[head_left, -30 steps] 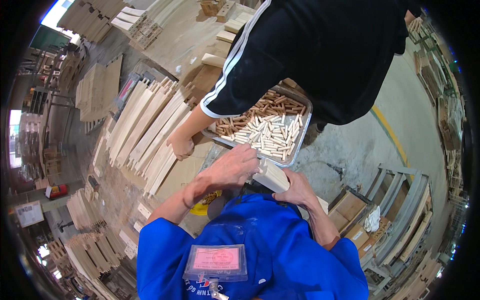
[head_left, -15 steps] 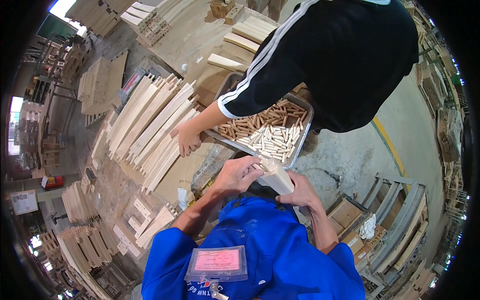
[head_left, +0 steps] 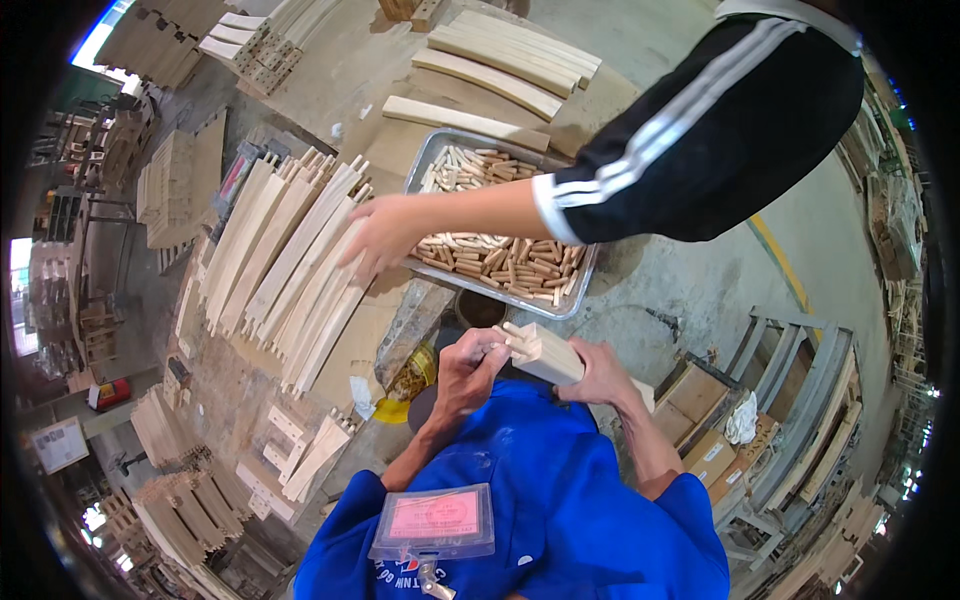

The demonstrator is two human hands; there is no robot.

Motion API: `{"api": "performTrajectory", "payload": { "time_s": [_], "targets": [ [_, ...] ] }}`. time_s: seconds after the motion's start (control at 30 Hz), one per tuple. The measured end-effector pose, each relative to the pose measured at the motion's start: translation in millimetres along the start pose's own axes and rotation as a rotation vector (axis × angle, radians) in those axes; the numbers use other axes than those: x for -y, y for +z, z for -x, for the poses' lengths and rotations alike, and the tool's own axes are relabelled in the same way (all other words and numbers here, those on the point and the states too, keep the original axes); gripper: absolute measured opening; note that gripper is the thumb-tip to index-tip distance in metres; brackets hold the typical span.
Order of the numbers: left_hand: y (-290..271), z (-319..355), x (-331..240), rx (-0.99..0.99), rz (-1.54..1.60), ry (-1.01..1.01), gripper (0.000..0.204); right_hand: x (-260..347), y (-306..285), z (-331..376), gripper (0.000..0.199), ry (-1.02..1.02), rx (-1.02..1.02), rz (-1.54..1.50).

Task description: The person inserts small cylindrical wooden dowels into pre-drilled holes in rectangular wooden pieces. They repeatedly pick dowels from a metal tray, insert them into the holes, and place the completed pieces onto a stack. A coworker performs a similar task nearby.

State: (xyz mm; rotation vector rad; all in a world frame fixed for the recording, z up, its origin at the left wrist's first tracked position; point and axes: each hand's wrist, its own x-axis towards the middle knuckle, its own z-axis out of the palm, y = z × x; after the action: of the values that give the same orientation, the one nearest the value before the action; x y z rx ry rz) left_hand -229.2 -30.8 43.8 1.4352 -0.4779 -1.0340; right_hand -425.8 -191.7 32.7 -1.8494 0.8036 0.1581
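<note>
My right hand grips a pale wooden block close to my chest. At the block's near end my left hand is pinched on a small wooden dowel standing in it. A metal tray full of short wooden dowels sits just beyond my hands. Another person's arm in a black sleeve with white stripes reaches across that tray, and their hand rests on a row of long curved wooden slats.
More curved wooden pieces lie beyond the tray on the worn workbench. A yellow container stands under the bench edge. Metal racks and cardboard boxes are on the right, stacked wooden parts on the left.
The other person's hand has moved along the curved slats, their arm now stretching across the tray. My hands have stayed together on the block, now lifted nearer to my chest.
</note>
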Motion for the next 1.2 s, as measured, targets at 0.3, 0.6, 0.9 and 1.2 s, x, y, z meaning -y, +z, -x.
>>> {"api": "performTrajectory", "payload": {
  "time_s": [0.3,0.6,0.9,1.2],
  "targets": [
    [2.8,12.0,3.4,-0.106,0.113,-0.040,0.006,5.6,-12.2,-4.1,0.048,-0.055,0.078,0.054],
    [-60.6,-5.4,21.4,-0.220,-0.587,0.319,0.007,-36.1,-52.4,30.5,0.055,0.078,-0.065,0.005],
    [-48.0,-71.6,125.4,-0.148,-0.894,0.019,0.022,-53.3,-57.3,32.8,0.068,0.080,-0.163,-0.138],
    [16.8,-156.4,69.0,0.031,-1.374,0.051,0.033,-44.7,-38.3,24.9,0.066,-0.006,-0.202,-0.211]
  ]
}}
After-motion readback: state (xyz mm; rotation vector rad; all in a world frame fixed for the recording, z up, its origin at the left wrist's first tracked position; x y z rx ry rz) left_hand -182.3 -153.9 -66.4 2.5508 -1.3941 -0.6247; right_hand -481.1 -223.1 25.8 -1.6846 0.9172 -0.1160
